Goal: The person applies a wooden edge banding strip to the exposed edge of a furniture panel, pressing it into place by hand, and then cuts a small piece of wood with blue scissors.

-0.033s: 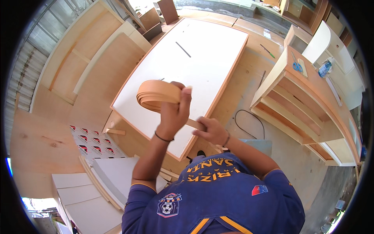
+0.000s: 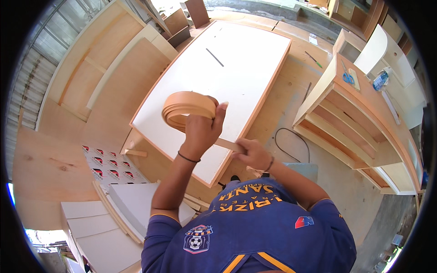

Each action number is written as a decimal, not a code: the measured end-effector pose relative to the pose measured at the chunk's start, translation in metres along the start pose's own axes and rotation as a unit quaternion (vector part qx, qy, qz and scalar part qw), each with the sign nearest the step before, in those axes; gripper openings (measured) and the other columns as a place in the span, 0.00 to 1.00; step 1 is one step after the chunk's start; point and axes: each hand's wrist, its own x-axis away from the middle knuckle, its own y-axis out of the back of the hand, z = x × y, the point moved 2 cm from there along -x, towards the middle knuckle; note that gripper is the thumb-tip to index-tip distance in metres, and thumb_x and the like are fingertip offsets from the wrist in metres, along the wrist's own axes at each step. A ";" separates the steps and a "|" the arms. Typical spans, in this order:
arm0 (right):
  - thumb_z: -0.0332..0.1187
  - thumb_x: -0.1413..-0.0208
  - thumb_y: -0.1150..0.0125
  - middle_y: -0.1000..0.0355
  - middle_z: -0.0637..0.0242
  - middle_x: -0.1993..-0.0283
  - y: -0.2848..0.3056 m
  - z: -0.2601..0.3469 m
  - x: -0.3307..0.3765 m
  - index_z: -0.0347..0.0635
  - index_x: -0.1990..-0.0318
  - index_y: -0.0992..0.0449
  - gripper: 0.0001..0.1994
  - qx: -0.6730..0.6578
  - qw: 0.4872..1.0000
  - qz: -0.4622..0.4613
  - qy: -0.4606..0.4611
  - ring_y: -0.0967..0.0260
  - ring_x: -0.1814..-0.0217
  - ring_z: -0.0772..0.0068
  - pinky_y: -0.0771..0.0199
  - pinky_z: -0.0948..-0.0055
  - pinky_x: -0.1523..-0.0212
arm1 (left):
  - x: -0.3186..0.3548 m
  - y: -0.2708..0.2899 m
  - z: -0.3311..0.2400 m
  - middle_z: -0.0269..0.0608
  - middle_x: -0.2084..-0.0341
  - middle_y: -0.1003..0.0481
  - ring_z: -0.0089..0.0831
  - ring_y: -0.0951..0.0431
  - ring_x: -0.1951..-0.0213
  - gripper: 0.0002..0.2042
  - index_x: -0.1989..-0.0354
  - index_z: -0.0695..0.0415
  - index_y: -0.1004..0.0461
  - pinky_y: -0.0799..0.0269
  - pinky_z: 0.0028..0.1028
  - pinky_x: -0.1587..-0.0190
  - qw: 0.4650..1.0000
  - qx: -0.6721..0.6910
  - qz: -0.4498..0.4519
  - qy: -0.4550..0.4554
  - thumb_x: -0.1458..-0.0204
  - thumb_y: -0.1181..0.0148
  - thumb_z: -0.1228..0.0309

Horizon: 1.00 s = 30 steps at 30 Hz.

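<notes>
Workshop floor of pale plywood sheets fills the head view, with a large white rectangular board edged in orange-brown lying flat across it like a counter, its long axis running away from the person toward the upper right.

Over the near end of that board the left hand is raised and clenched around a tan coil of flexible edge-banding strip; the coil sits just up and left of the knuckles, several loops wound loosely one inside another, smooth and matt, the colour of light wood. A dark cord bracelet rings the left wrist. From under the left palm a flat free tail of the same strip runs down and to the right, straight to the right hand, which pinches it just beside the board's near right edge. So the strip's free length lies between the two hands, roughly along that edge, with the right hand nearer the board's rim and the left hand carrying the supply above it.

Right of the right hand stands a pale wooden shelf unit with orange-brown shelves, well apart, and a thin black cable loop lies on the floor near it. Left of the left forearm lie white panels.
</notes>
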 end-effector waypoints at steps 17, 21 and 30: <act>0.28 0.55 0.44 0.26 0.56 0.67 0.146 -0.099 0.029 0.41 0.64 0.24 0.10 0.192 0.959 0.154 0.140 0.29 0.62 0.55 0.29 0.66 0.59 | 0.061 -0.126 -0.066 0.30 0.92 0.42 0.18 0.41 0.90 0.23 0.76 0.54 0.41 0.45 0.19 0.87 0.521 0.478 0.624 0.333 0.41 0.66 0.47; 0.28 0.52 0.43 0.29 0.58 0.69 0.113 -0.110 0.051 0.38 0.62 0.27 0.09 -0.152 0.982 -0.011 0.110 0.29 0.66 0.68 0.30 0.73 0.61 | 0.050 -0.126 -0.071 0.28 0.92 0.43 0.17 0.44 0.91 0.15 0.74 0.51 0.41 0.46 0.20 0.87 0.394 0.721 0.445 0.354 0.41 0.60 0.54; 0.38 0.52 0.40 0.33 0.56 0.80 0.117 -0.108 0.080 0.38 0.74 0.32 0.13 0.028 0.999 -0.030 -0.025 0.31 0.75 0.60 0.36 0.63 0.74 | -0.016 -0.143 -0.059 0.38 0.88 0.36 0.34 0.38 0.87 0.13 0.74 0.57 0.38 0.39 0.29 0.81 0.975 0.216 -0.044 -0.002 0.45 0.48 0.62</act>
